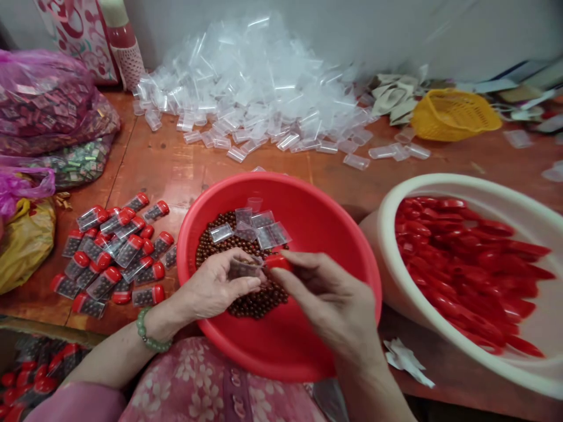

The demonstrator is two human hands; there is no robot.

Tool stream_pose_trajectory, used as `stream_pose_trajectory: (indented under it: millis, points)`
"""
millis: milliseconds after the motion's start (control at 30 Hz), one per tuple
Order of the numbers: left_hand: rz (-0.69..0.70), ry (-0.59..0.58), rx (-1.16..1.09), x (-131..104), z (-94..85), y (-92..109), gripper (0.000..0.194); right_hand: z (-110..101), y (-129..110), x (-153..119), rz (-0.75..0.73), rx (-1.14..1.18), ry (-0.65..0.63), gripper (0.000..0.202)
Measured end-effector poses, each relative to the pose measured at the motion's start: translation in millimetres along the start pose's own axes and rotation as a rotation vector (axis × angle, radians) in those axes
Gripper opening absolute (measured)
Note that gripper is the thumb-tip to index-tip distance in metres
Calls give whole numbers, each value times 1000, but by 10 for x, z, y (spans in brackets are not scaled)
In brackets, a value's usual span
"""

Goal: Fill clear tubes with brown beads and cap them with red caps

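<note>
Over the red basin [347,234], my left hand [220,281] is closed around a small clear plastic container [241,266] lying nearly sideways. My right hand [334,299] pinches a red cap [278,262] between thumb and fingers, right at the container's open end. Whether cap and container touch is hard to make out. Beneath my hands lie many small brown beads [253,305] in the basin. Several clear containers [264,228] rest on top of the beads.
Left of the basin lie capped, filled containers [127,252]. A heap of clear containers [264,88] spreads along the wall. A white tub [387,234] of red caps [466,275] stands right. Behind it sits a yellow basket [455,117]; bulging bags [44,111] crowd the far left.
</note>
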State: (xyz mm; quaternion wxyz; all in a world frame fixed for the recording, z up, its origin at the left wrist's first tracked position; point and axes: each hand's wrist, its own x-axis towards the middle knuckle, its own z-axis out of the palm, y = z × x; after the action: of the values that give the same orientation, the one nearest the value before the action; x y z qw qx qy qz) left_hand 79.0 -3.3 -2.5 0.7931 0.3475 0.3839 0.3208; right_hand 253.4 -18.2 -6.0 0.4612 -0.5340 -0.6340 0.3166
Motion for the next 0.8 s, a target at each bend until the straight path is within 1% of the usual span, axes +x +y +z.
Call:
stream_pose_trajectory:
  millis: [33, 100, 167, 267, 333, 433, 533, 600, 700, 800]
  points:
    - [-6, -16, 8, -3, 6, -3, 28, -19, 5, 37, 70, 92, 55, 17]
    - [-23, -45, 24, -8, 16, -19, 25, -33, -12, 96, 143, 214, 126, 18]
    - [-18, -71, 25, -10, 17, -46, 22, -10, -53, 125, 131, 227, 102, 18]
    - [32, -96, 38, -4, 0, -95, 20, 56, -106, 117, 64, 160, -6, 17]
    - [57, -99, 72, 4, -15, -120, 20, 86, -113, 98, 44, 135, -32, 16]
    - [91, -105, 152, 14, -27, -130, 19, 98, -104, 81, 55, 132, -30, 16]
    - [115, -119, 190, 20, -27, -122, 20, 110, -107, 77, 54, 154, 1, 17]
    - [135, -123, 210, 21, -29, -118, 23, 133, -115, 73, 46, 155, 9, 16]
    - [166, -120, 266, 18, -37, -105, 30, 172, -110, 57, 30, 120, -14, 15]
    - [155, -103, 345, 8, -44, -76, 32, 183, -80, 38, 16, 87, -11, 15]
